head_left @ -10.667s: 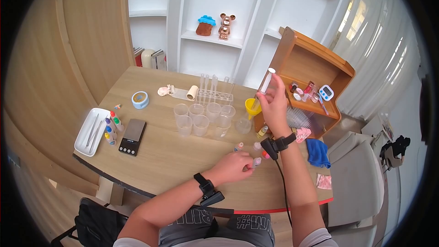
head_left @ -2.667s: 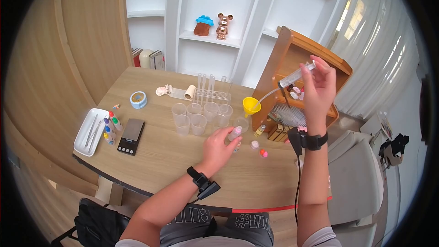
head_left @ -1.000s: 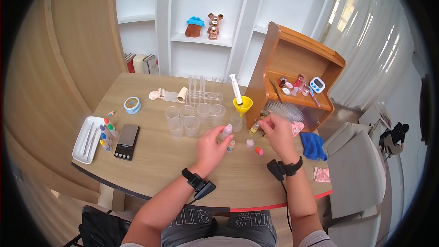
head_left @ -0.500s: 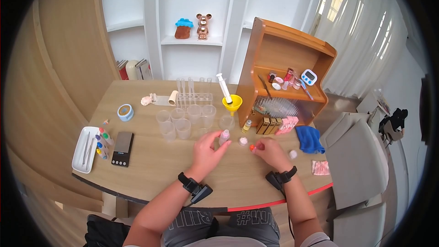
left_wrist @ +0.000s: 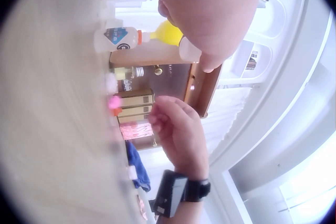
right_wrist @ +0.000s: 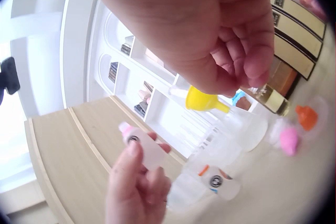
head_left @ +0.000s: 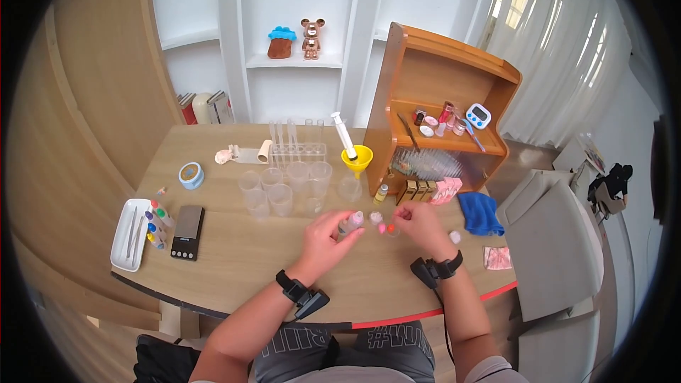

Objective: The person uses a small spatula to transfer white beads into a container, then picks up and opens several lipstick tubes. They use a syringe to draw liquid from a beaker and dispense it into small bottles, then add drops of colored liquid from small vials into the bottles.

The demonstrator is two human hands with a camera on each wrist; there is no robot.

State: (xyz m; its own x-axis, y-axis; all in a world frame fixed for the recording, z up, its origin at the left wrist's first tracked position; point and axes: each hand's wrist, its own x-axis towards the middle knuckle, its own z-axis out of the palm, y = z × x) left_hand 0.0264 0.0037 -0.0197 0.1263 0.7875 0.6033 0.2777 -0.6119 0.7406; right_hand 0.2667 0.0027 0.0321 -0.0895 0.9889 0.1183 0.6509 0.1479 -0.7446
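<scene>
My left hand (head_left: 326, 242) holds a small translucent bottle (right_wrist: 146, 148) with a pink neck between thumb and fingers, its top tilted toward the right hand. My right hand (head_left: 420, 225) hovers with curled fingers, fingertips together, and nothing visible between them. Below it lie a pink cap (right_wrist: 289, 140) and an orange cap (right_wrist: 306, 118) on the table. A second bottle (left_wrist: 118, 39) with an orange collar stands beside the left hand. Behind the hands, a white-plunger syringe (head_left: 343, 135) leans in a yellow funnel (head_left: 362, 159) set in a clear vessel (head_left: 350, 189).
Several clear cups (head_left: 281, 202) and a test tube rack (head_left: 298, 153) stand behind. At left are a scale (head_left: 188, 232), a white tray (head_left: 122, 248) and paint bottles (head_left: 157, 222). A wooden cabinet (head_left: 411, 85), a blue cloth (head_left: 479, 213) and a small yellowish vial (head_left: 381, 194) are at right.
The right hand let go of the syringe, which now rests in the funnel, then came down beside the caps. The left hand keeps its bottle and has tilted it toward the right.
</scene>
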